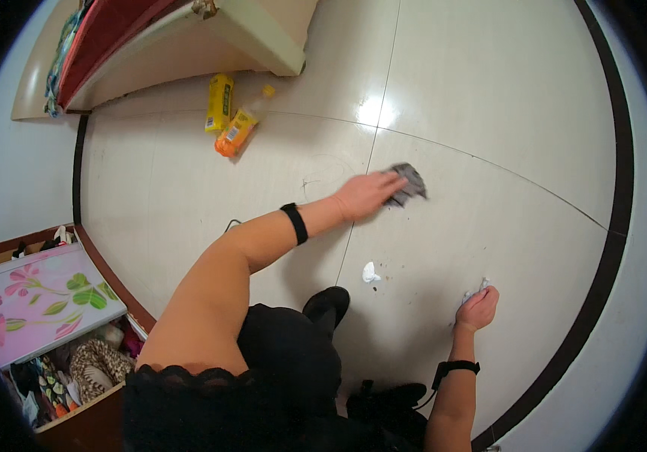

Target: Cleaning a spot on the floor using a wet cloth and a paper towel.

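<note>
My left hand (pixel 371 194) reaches out over the tiled floor, its fingers pressed on a crumpled grey cloth (pixel 409 183) that lies against the tiles. Closer to me on the right, my right hand (pixel 478 309) is closed round a pale crumpled piece, perhaps tissue (pixel 483 285); most of it is hidden in the fist. Between the two hands a white scrap (pixel 370 272) rests on the floor, with small dark crumbs scattered beside it. Black bands circle both wrists.
A yellow bottle or carton (pixel 219 104) and an orange-labelled bottle (pixel 238 132) lie near a cream piece of furniture (pixel 256 38). At the lower left is an open drawer of clothes with a flowered panel (pixel 45 297) across it. My black shoe (pixel 327 307) stands on the tiles; a dark skirting curves along the right.
</note>
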{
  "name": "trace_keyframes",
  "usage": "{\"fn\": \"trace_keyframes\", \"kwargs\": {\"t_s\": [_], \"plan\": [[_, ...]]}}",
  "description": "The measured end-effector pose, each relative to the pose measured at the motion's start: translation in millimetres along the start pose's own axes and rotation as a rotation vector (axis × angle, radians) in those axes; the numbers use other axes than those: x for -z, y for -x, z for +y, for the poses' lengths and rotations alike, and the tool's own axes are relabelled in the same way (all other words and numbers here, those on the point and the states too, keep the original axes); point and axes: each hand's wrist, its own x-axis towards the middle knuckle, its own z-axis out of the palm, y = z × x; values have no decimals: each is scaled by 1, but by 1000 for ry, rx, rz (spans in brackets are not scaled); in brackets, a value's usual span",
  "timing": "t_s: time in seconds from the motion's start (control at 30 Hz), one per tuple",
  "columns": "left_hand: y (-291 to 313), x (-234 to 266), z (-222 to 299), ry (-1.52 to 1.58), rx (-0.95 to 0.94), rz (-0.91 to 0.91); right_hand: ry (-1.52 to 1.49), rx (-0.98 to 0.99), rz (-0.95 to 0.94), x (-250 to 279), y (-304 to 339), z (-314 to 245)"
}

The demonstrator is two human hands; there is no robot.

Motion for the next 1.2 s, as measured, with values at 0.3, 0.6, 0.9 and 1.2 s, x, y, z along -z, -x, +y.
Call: {"fn": "trace_keyframes", "kwargs": {"t_s": [0.3,0.6,0.9,1.2], "plan": [[45,47,-168,-374,902,432,-12,1,-5,3,-3,-2],[-46,45,-143,-271,813,426,-16,-38,-14,-1,1,9],[-67,-32,90,151,-233,-183,-35,-40,-13,-3,-6,9],[-60,-21,82,266,-249,303,-92,9,37,6,-7,1]]}}
